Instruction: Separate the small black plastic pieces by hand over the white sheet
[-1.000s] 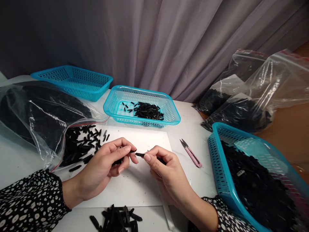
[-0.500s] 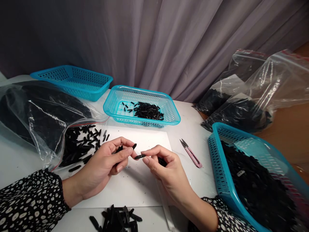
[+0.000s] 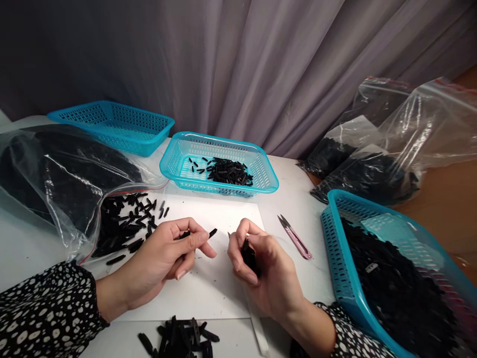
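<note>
My left hand is closed in a pinch, with a small black elongated piece sticking out past the fingertips. More black shows between its thumb and fingers. My right hand curls around small black pieces; their number is hidden. Both hands hover apart over a white sheet. Beneath the right wrist runs a thin white stick; a pointed grey tip peeks out left of the right fingers. Loose black pieces lie left of the hands, and another pile lies at the front.
A blue basket behind the hands contains black pieces; another blue basket stands back left. Pink-handled thread snips lie to the right, beside a full blue basket. Plastic bags of black material flank the table.
My hands have moved apart. The black piece that was between my right fingertips no longer shows there, and the right fingers have curled inward. The left hand keeps its pinch.
</note>
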Demonstrator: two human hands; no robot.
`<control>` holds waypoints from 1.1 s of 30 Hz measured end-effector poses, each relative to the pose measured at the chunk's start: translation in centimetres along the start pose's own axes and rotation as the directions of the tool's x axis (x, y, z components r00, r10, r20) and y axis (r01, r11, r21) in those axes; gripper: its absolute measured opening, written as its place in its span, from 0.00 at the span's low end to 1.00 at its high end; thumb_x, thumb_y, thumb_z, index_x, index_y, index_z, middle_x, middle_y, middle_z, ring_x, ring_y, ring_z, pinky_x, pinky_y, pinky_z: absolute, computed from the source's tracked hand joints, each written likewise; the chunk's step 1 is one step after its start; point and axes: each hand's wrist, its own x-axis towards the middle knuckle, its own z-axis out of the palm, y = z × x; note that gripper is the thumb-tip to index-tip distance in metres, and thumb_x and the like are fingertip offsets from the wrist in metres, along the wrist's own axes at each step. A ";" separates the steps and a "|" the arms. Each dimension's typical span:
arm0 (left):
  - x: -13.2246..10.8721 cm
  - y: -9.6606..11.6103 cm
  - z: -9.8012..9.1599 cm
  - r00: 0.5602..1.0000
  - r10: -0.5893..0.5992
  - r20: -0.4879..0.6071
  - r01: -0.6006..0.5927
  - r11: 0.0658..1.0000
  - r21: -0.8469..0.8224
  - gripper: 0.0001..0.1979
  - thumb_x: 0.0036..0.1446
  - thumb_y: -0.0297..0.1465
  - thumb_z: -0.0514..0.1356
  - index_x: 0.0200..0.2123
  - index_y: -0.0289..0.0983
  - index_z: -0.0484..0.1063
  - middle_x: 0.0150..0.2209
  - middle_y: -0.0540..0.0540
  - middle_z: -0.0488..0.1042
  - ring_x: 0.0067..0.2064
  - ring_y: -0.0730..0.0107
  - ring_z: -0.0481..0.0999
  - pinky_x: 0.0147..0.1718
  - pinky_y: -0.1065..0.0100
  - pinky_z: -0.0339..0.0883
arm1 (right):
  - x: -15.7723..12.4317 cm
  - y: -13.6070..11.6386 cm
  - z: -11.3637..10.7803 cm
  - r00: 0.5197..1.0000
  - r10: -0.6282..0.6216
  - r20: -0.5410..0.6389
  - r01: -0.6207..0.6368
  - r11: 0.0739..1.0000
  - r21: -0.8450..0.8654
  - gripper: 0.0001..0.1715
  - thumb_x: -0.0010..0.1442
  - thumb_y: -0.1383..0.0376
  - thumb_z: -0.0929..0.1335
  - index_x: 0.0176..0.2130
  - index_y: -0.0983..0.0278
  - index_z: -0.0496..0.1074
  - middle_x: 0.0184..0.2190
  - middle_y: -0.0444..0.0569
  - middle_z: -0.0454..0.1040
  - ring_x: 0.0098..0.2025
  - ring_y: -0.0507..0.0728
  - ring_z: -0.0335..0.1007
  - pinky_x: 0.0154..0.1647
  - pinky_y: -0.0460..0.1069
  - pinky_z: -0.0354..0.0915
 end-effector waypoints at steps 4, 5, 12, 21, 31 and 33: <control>-0.1 -0.1 0.0 0.999 -0.022 0.023 0.022 1.000 0.010 0.15 0.59 0.39 0.66 0.30 0.32 0.71 0.32 0.47 0.80 0.16 0.90 0.57 0.17 0.76 0.41 | 0.2 0.0 0.3 0.993 0.107 -0.056 -0.112 0.989 -0.091 0.42 0.51 0.37 0.67 0.34 0.69 0.45 0.20 0.37 0.58 0.14 0.36 0.41 0.15 0.35 0.41; -0.1 -0.1 0.0 0.999 -0.031 0.037 0.030 0.999 0.013 0.16 0.58 0.40 0.67 0.30 0.32 0.71 0.31 0.47 0.80 0.15 0.90 0.57 0.16 0.76 0.40 | 0.3 0.0 0.3 0.989 0.137 -0.052 -0.143 0.983 -0.116 0.43 0.49 0.36 0.68 0.35 0.68 0.46 0.20 0.36 0.58 0.13 0.36 0.39 0.14 0.35 0.39; 0.1 -0.1 0.0 0.994 -0.079 0.072 0.078 0.997 0.024 0.19 0.55 0.41 0.68 0.28 0.33 0.68 0.29 0.46 0.80 0.15 0.89 0.58 0.15 0.76 0.38 | 0.3 0.6 0.1 0.978 0.206 0.015 -0.203 0.971 -0.130 0.43 0.48 0.37 0.70 0.39 0.68 0.53 0.18 0.36 0.58 0.13 0.36 0.39 0.14 0.35 0.39; 0.0 0.1 0.0 0.990 -0.135 0.040 0.135 0.991 0.002 0.22 0.63 0.49 0.56 0.29 0.37 0.66 0.14 0.57 0.56 0.15 0.83 0.44 0.14 0.74 0.34 | 0.5 0.5 0.1 0.987 0.141 -0.073 -0.148 0.984 -0.102 0.39 0.47 0.43 0.74 0.40 0.70 0.59 0.22 0.38 0.62 0.14 0.37 0.45 0.14 0.35 0.42; 0.0 0.1 -0.2 0.987 -0.154 0.046 0.159 0.979 -0.128 0.09 0.65 0.34 0.53 0.44 0.37 0.69 0.30 0.51 0.68 0.22 0.81 0.52 0.22 0.73 0.44 | 0.4 0.2 0.3 0.985 0.110 -0.132 -0.121 0.990 -0.072 0.41 0.44 0.43 0.75 0.36 0.71 0.57 0.25 0.39 0.66 0.14 0.36 0.46 0.14 0.35 0.40; 0.0 -0.1 -0.3 0.987 -0.151 0.055 0.155 0.984 -0.085 0.09 0.67 0.35 0.55 0.46 0.37 0.68 0.31 0.51 0.69 0.22 0.82 0.51 0.22 0.73 0.41 | 0.3 0.1 0.4 0.985 0.114 -0.131 -0.123 0.991 -0.059 0.42 0.43 0.43 0.75 0.34 0.71 0.54 0.24 0.39 0.65 0.14 0.36 0.45 0.14 0.35 0.39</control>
